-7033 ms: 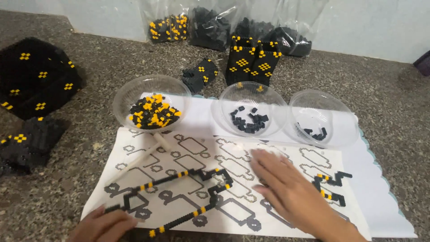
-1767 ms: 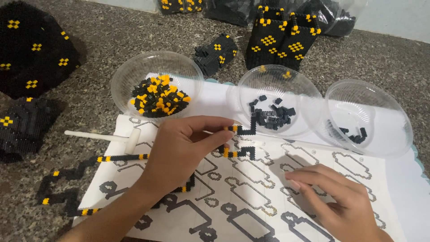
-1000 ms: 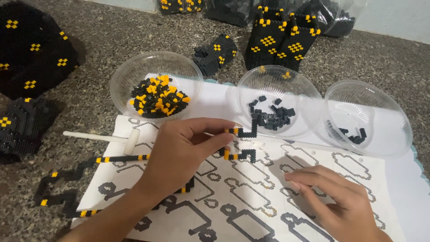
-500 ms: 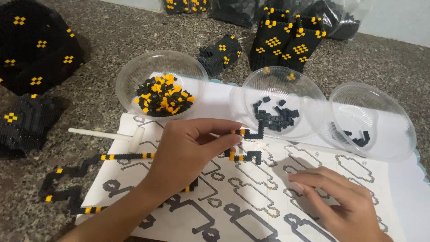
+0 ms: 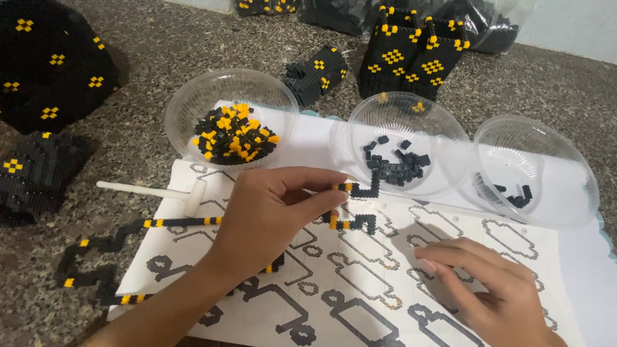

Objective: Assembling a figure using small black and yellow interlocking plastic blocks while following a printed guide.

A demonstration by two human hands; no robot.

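Observation:
My left hand (image 5: 273, 215) pinches the end of a black and yellow bead chain (image 5: 360, 190) over the printed pattern sheet (image 5: 360, 302). A second bent piece of chain (image 5: 352, 222) lies just below it. A long strand of the chain (image 5: 128, 226) runs left from under my wrist and loops onto the stone surface. My right hand (image 5: 491, 286) rests flat on the sheet at the lower right, fingers together and pointing left, holding nothing.
Three clear bowls stand behind the sheet: one with yellow and black beads (image 5: 234, 133), one with black beads (image 5: 395, 164), one nearly bare (image 5: 536, 170). A small white mallet (image 5: 160, 191) lies at the sheet's left edge. Black woven blocks (image 5: 411, 54) and bags sit behind and left.
Seven seconds ago my left hand was low at the left and my right hand lay on the chain. Since 1.8 seconds ago only the view has drifted slightly; both hands keep their hold.

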